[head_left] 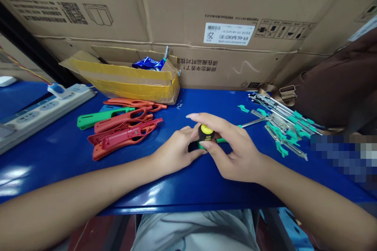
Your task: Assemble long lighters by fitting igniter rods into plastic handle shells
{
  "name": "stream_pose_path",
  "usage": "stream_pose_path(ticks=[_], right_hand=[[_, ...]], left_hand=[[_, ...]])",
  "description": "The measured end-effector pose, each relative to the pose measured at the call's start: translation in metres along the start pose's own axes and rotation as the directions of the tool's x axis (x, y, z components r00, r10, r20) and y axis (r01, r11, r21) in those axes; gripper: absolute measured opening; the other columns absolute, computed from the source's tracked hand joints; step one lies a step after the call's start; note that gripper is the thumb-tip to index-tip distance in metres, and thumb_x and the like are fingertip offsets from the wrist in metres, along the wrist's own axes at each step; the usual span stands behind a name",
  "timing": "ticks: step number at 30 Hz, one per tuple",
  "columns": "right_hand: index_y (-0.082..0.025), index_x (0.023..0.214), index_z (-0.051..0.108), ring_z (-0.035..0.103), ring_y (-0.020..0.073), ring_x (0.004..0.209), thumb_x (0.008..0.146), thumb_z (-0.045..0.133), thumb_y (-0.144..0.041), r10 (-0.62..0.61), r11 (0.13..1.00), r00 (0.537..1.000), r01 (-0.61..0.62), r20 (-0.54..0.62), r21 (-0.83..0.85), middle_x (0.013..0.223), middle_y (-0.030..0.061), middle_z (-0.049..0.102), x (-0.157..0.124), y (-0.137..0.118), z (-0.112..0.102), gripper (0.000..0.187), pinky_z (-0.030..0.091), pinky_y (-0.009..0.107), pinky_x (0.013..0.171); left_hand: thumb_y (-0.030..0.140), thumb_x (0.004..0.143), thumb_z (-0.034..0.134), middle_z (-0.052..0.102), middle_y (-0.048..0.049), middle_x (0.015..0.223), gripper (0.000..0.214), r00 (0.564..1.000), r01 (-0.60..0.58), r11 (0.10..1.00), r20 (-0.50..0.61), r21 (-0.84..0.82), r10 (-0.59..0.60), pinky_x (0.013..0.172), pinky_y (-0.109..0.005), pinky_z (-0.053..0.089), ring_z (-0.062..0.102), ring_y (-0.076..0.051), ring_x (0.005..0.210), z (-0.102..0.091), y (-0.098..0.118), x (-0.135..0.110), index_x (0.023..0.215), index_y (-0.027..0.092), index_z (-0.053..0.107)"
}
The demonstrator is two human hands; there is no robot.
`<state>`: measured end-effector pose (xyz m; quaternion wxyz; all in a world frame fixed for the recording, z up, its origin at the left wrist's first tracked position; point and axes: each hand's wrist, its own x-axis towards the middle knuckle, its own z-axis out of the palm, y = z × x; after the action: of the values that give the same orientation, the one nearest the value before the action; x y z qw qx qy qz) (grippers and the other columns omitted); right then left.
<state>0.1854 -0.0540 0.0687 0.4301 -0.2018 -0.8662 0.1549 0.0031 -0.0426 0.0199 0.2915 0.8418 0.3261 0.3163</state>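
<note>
My right hand [232,147] grips a black and yellow screwdriver handle [205,132] upright at the middle of the blue table [188,182]. Under it lies a green plastic part [221,140], mostly hidden. My left hand [176,151] is closed against the same green part from the left. Its fingers curl in, and what they pinch is hidden behind the handle.
Red, orange and green plastic shells [123,127] lie piled at the left. A heap of metal blades with green pieces [282,125] lies at the right. A low cardboard tray [126,74], a power strip [44,106], large cartons [206,19] behind, a brown bag [332,82] at far right.
</note>
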Motion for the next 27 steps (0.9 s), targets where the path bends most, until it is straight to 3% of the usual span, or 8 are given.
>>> stream_pose_path(ticks=[6,8,11,13,15,20,24,27], right_hand=[[-0.025,0.111,0.061,0.063,0.0168,0.073,0.085,0.077,-0.026,0.010,0.988,0.968,-0.048,-0.250,-0.147,0.090,0.0018,0.068,0.003,0.009,-0.001,0.031,0.054,0.028,0.061],[-0.025,0.117,0.060,0.064,0.0181,0.079,0.088,0.073,-0.028,0.033,0.990,0.980,-0.059,-0.196,-0.128,0.095,0.0036,0.067,0.004,0.011,-0.006,0.032,0.054,0.029,0.064],[-0.026,0.136,0.051,0.067,0.0177,0.092,0.098,0.057,-0.024,0.124,0.990,0.992,-0.124,0.009,0.071,0.114,0.0070,0.066,0.006,0.011,-0.014,0.038,0.057,0.029,0.070],[-0.026,0.140,0.047,0.068,0.0165,0.092,0.100,0.052,-0.020,0.163,0.967,0.985,-0.172,0.061,0.188,0.112,0.0060,0.067,0.007,0.012,-0.016,0.041,0.057,0.027,0.069],[-0.027,0.135,0.052,0.068,0.0156,0.084,0.097,0.059,-0.020,0.170,0.971,0.985,-0.167,-0.007,0.171,0.101,0.0032,0.069,0.007,0.015,-0.016,0.039,0.055,0.025,0.064],[-0.026,0.108,0.063,0.062,0.0130,0.067,0.083,0.079,-0.030,0.086,0.988,0.969,-0.113,-0.231,-0.107,0.099,0.0022,0.071,0.006,0.025,-0.013,0.030,0.049,0.025,0.054],[-0.026,0.132,0.051,0.067,0.0138,0.081,0.096,0.061,-0.025,0.164,0.986,0.986,-0.164,-0.024,0.022,0.110,0.0038,0.069,0.010,0.023,-0.021,0.037,0.054,0.025,0.066],[-0.026,0.129,0.052,0.065,0.0121,0.075,0.096,0.059,-0.020,0.183,0.981,0.982,-0.185,0.053,0.048,0.104,0.0016,0.069,0.014,0.021,-0.025,0.035,0.053,0.024,0.065]], left_hand=[[0.020,0.090,0.068,0.072,-0.0065,0.099,0.012,0.998,0.044,0.994,-0.048,0.099,-0.040,0.084,-0.037,0.054,0.067,-0.023,0.094,0.002,0.001,-0.002,0.101,0.016,0.068],[0.022,0.089,0.070,0.073,-0.0059,0.098,0.014,0.998,0.051,0.991,-0.053,0.122,-0.045,0.086,-0.037,0.053,0.067,-0.023,0.093,0.002,0.001,-0.002,0.102,0.017,0.069],[0.022,0.089,0.072,0.074,-0.0063,0.104,0.017,0.999,0.043,0.993,-0.020,0.113,-0.041,0.092,-0.040,0.052,0.067,-0.024,0.099,0.001,0.000,-0.001,0.105,0.017,0.071],[0.021,0.087,0.074,0.075,-0.0067,0.107,0.021,1.000,0.031,0.993,-0.007,0.114,-0.031,0.097,-0.042,0.050,0.067,-0.025,0.103,0.002,-0.001,-0.002,0.108,0.017,0.072],[0.021,0.086,0.075,0.075,-0.0070,0.109,0.025,0.999,0.038,0.992,-0.014,0.120,-0.036,0.098,-0.042,0.050,0.066,-0.025,0.103,0.003,-0.002,-0.002,0.110,0.017,0.072],[0.021,0.086,0.075,0.074,-0.0077,0.114,0.031,0.996,0.094,0.991,-0.009,0.097,-0.094,0.098,-0.041,0.051,0.066,-0.026,0.106,0.002,0.001,-0.001,0.117,0.018,0.072],[0.020,0.085,0.076,0.074,-0.0081,0.110,0.031,0.994,0.104,0.985,0.019,0.140,-0.107,0.098,-0.042,0.051,0.065,-0.026,0.105,-0.001,0.005,0.000,0.116,0.017,0.072],[0.019,0.086,0.074,0.073,-0.0089,0.112,0.030,0.996,0.075,0.980,0.035,0.184,-0.083,0.097,-0.042,0.051,0.064,-0.026,0.105,-0.002,0.007,0.000,0.116,0.016,0.071]])
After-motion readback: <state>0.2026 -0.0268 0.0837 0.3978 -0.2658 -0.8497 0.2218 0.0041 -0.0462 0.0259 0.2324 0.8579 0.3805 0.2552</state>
